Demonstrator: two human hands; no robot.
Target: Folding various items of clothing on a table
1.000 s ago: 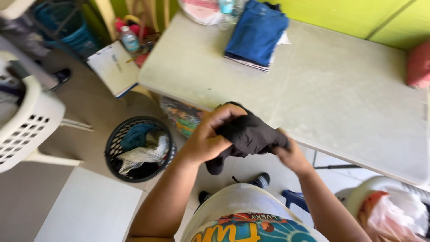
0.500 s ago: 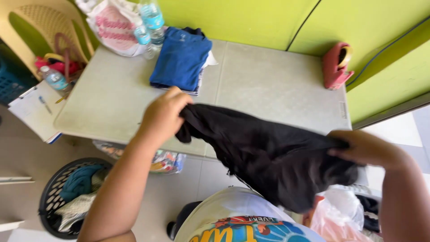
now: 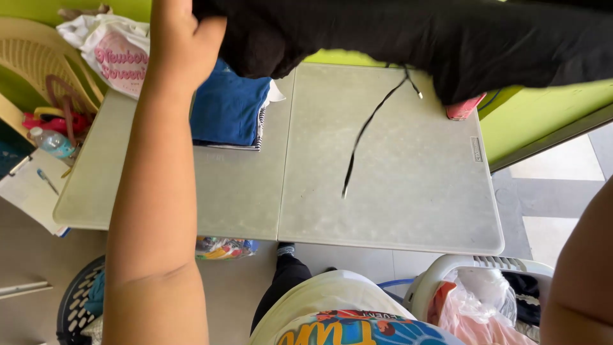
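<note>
White basket (image 3: 447,271) with pink bag, floor below table's near right corner. Dark basket (image 3: 76,300) below near left corner. Grey folding table (image 3: 396,191): black drawstring (image 3: 367,128) dangles over centre. Folded blue clothes (image 3: 227,108) at far left edge. Left hand (image 3: 182,38) raised, fingers pinching black garment (image 3: 415,38), stretched above far edge. Right hand out of frame; grip cannot be told.

Black matt cloth garment (image 3: 408,38) hanging soft, thin black drawstring cord (image 3: 370,128) dangling. Grey folding plastic table (image 3: 396,191) showing dull, scuffed, finely textured top. Folded blue cloth stack (image 3: 227,108) looking matt. White lattice plastic laundry basket (image 3: 440,275) gleaming slightly, glossy pink plastic bag (image 3: 479,313) crinkling inside.
</note>
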